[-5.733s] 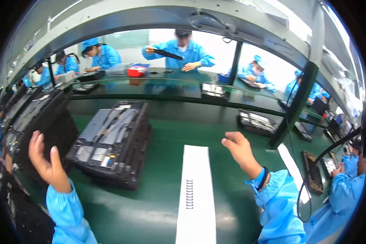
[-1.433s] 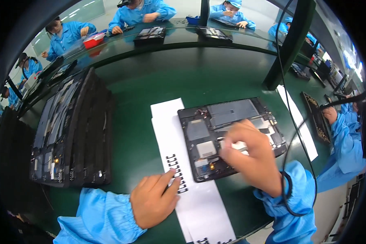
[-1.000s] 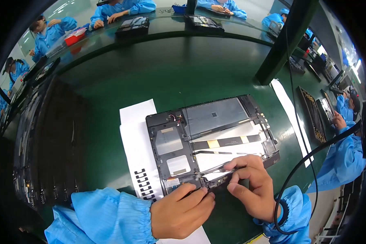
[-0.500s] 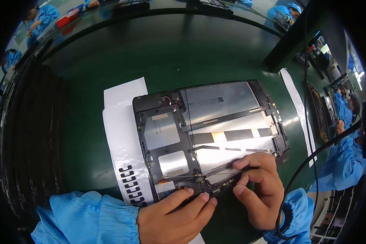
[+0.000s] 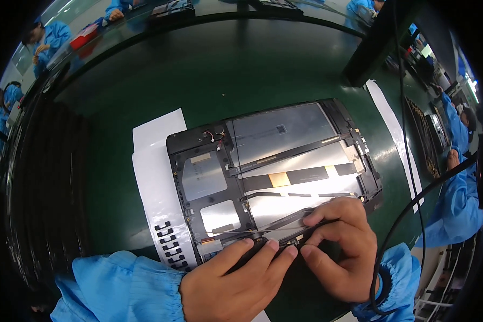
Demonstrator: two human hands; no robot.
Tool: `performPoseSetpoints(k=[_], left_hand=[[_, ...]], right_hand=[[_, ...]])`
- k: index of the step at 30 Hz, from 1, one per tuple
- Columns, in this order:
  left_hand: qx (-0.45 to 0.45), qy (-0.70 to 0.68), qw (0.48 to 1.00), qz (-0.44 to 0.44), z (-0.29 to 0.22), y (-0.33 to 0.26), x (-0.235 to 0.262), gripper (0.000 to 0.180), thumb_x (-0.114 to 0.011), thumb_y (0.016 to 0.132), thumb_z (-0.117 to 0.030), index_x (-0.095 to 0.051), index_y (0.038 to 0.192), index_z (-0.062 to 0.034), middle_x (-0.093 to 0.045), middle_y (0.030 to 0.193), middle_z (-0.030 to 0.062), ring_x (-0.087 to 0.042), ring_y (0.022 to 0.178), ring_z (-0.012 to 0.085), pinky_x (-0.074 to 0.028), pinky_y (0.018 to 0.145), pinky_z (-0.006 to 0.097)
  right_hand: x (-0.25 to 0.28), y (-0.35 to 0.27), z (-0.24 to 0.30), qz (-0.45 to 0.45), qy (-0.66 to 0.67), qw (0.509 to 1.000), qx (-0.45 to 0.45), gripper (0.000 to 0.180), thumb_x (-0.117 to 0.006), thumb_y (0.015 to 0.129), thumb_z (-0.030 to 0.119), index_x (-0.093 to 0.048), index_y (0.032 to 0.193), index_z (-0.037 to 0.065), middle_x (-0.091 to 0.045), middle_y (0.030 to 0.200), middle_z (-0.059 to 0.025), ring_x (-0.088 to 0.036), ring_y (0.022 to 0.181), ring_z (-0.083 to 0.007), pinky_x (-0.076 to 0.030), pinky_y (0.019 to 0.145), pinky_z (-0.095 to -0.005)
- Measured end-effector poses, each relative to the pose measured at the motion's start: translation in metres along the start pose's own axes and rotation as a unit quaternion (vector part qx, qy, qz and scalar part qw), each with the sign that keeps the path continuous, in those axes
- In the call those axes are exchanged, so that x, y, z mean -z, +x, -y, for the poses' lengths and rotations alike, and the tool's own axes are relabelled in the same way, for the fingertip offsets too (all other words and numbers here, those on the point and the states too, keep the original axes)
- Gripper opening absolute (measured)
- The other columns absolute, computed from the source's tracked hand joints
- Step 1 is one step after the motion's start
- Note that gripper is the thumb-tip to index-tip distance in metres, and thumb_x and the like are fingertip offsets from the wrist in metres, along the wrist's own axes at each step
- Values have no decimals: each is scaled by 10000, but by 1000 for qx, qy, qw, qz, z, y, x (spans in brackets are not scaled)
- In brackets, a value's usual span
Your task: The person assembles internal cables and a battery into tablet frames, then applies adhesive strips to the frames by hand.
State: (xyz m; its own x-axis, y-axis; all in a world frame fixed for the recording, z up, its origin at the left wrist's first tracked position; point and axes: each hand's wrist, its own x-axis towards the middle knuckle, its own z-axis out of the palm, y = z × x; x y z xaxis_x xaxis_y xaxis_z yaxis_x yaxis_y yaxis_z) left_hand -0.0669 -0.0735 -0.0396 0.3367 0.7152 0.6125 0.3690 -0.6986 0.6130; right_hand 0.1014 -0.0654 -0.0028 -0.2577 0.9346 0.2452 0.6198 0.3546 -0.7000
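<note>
The open tablet, a flat rectangular black frame with matte silver plates and thin ribbon strips, lies on a white paper strip on the glossy green counter. The left hand presses extended fingers on the frame's near edge. The right hand pinches a small dark part at that edge between thumb and curled fingers.

Bright overhead light glares off the silvery panel and glossy green table; fisheye bends edges, black vignette rings the frame, centre sharp
</note>
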Motion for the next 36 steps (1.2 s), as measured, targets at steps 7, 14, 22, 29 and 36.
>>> performPoseSetpoints(k=[7, 14, 22, 29, 36], left_hand=[[5, 5, 1000, 10, 2, -5, -1, 217, -484, 748, -107, -619, 854, 26, -579, 1040, 131, -526, 972, 241, -415, 775, 347], [7, -10, 1000, -29, 0, -4, -5, 191, -485, 760, -92, -619, 828, 26, -585, 1034, 134, -525, 980, 247, -420, 769, 346], [6, 17, 1000, -25, -3, -3, 1, 181, -489, 764, -91, -619, 821, 22, -586, 1033, 133, -531, 966, 244, -419, 767, 345], [-155, 150, 969, 120, 11, 20, 31, 213, -483, 805, -151, -621, 853, 5, -577, 1040, 140, -520, 976, 248, -407, 780, 356], [-192, 223, 928, 230, 6, 17, 35, 69, -595, 686, -84, -626, 739, -52, -612, 989, 83, -558, 895, 194, -441, 748, 310]], right_hand=[[2, -6, -8, -27, 8, 1000, 11, 157, -648, 602, 3, -568, 735, 17, -513, 930, -129, -506, 862, -255, -408, 735, -329], [4, -3, 0, 2, -87, 995, 53, 192, -670, 588, 12, -591, 763, 28, -509, 934, -128, -500, 847, -265, -418, 728, -335], [-5, -5, -3, -73, -139, 980, 124, 234, -637, 515, -20, -595, 737, 38, -529, 812, -86, -475, 746, -245, -381, 612, -333], [-7, -3, -9, -76, -147, 975, 149, 266, -631, 484, 24, -600, 749, 33, -531, 780, -64, -489, 694, -224, -363, 621, -339], [-15, -1, -7, -95, -176, 955, 220, 232, -601, 479, 35, -586, 706, -3, -517, 760, -81, -488, 683, -226, -361, 579, -332]])
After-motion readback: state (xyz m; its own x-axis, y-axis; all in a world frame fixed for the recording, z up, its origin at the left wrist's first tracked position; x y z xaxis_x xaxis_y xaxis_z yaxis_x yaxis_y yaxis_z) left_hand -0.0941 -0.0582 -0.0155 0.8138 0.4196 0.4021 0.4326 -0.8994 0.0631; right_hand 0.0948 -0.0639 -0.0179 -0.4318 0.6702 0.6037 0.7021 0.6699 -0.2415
